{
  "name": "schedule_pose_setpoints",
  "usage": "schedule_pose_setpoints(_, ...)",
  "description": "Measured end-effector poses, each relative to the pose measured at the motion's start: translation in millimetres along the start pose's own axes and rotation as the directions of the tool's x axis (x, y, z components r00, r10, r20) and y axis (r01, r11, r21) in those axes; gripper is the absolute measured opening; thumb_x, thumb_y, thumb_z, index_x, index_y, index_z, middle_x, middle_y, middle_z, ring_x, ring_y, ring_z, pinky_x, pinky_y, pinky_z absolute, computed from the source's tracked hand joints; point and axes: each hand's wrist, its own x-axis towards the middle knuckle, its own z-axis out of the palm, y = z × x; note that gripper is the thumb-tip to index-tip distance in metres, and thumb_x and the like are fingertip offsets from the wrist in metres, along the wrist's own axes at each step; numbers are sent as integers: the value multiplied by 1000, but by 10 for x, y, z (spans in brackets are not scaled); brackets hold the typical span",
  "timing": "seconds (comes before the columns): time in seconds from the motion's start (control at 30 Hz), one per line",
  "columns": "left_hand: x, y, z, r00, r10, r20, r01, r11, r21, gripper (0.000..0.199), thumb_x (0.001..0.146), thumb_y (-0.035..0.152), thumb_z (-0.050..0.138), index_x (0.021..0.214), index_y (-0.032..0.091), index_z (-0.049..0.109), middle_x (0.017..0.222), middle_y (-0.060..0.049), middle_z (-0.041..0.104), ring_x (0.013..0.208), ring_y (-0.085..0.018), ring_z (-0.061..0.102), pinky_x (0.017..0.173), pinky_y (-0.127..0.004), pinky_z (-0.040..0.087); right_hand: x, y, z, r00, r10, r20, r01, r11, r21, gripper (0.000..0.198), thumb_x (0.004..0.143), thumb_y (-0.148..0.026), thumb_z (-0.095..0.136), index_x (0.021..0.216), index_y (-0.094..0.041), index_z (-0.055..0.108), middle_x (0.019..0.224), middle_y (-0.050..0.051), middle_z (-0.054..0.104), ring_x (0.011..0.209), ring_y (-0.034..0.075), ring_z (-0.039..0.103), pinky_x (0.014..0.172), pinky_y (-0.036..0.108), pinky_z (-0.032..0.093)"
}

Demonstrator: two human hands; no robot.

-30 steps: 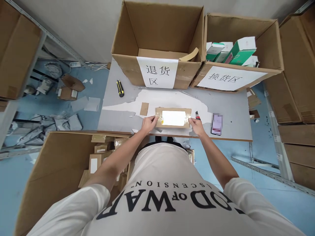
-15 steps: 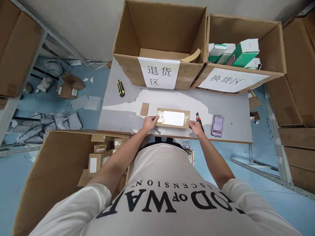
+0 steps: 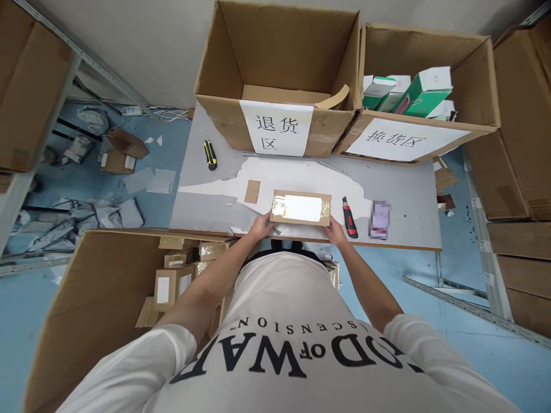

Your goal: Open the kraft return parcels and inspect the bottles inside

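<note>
A small taped cardboard box with a blank-looking white label on top is held between my two hands above the table's front part. My left hand grips its left end, the fingers partly hidden beneath it. At the right end, my right hand is closed on the lower corner, with fingertips tucked under the box. Just right of that hand lies a red and black utility knife. A flat piece of cardboard rests left of the box.
Two large open cartons stand at the back, one with a paper sign, the other holding green and white boxes. A yellow and black utility knife and a blurred purple item lie on the grey table. A big carton holds several parcels.
Both hands have shifted slightly toward my body and lower around the box's ends. The box seems tilted up a little, and the red knife is now fully uncovered.
</note>
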Motion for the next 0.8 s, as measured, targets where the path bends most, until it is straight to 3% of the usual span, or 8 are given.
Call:
schedule_pose_setpoints(0.13,20,-45,63,1000,-7,17,6,1000,9,50,78,30,59,125,15,62,109,-11,72,100,-28,66,91,-39,51,7,-19,85,1000,26,-15,-26,999,23,50,77,-32,57,124,-14,58,117,12,68,111,26,63,99,42,48)
schedule_pose_setpoints(0.27,17,-27,9,997,69,25,-69,998,-16,47,80,38,57,121,17,64,113,-9,71,105,-26,65,91,-35,50,10,-59,9,998,-59,23,57,993,101,52,75,-38,63,124,-19,59,129,10,61,124,25,54,103,39,45)
schedule_pose_setpoints(0.43,28,211,-168,998,65,-26,-63,995,76,46,85,50,50,110,15,68,90,-6,73,77,-20,63,73,-28,48,52,-267,-234,987,-133,91,120,983,138,55,80,-55,58,121,-18,62,126,9,64,118,25,57,102,37,45)
schedule_pose_setpoints(0.6,162,469,-206,989,-22,-149,48,983,177,56,87,58,41,81,13,73,69,-6,68,69,-19,57,61,-27,40,200,-461,-341,1000,-4,10,4,999,-44,61,81,-69,47,90,-15,72,90,7,73,97,25,64,88,33,49)
schedule_pose_setpoints(0.8,308,431,-112,982,-137,-132,164,961,223,61,87,62,39,72,14,73,65,-7,66,68,-20,57,59,-28,37,297,-369,-246,984,177,15,-176,983,-46,61,79,-72,49,70,-15,68,68,6,68,74,21,63,73,30,50)
